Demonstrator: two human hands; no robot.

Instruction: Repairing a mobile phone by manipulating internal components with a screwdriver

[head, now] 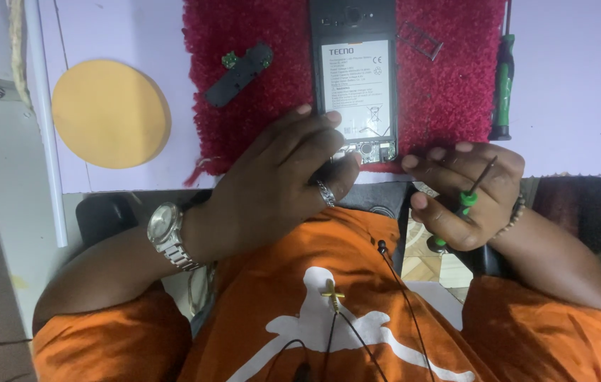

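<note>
Opened phone [354,78] flat on red mat [449,85], lower edge under both hands.

Left hand [279,180] pinching the phone's bottom end, fingers closed on it; right hand [467,194] gripped shut around small green screwdriver [469,197]. Best steadied firmly, tip brought in slow and square.

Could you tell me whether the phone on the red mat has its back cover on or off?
Off: the phone lies face down with its battery label and bare circuit board exposed.

1 head camera looks steeply down, close over the red mat [449,78].
</note>
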